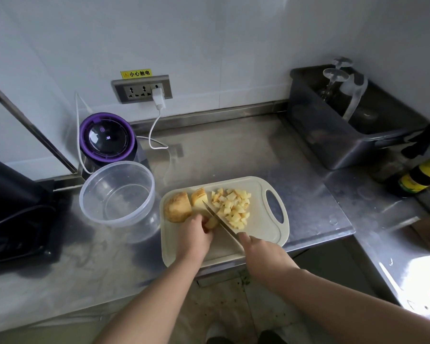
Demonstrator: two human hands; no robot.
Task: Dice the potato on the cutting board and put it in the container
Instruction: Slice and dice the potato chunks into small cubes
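Fingers of the left hand [194,232] curl down on a small potato piece [212,222], pinning it so it can't skid. The right hand [261,249] wraps the knife [219,219] handle, blade angled across for the next cut, I'd guess. Diced cubes [232,207] pile at 2 o'clock on the cutting board [263,234], uncut chunks [178,207] sit at 10, and the clear container [117,225] at the board's 9 o'clock holds nothing yet.

The bench [233,150] is brushed stainless steel — dull-sheened, smeared and blotchy. The cutting board [263,234] is pale plastic, matt and smooth. The container [97,184] is clear plastic, glossy along the rim. The knife [221,223] has a bright bare-metal blade. The potato [176,207] keeps rough tan skin on its uncut half — its diced cubes [233,207] show moist, pale-yellow faces.
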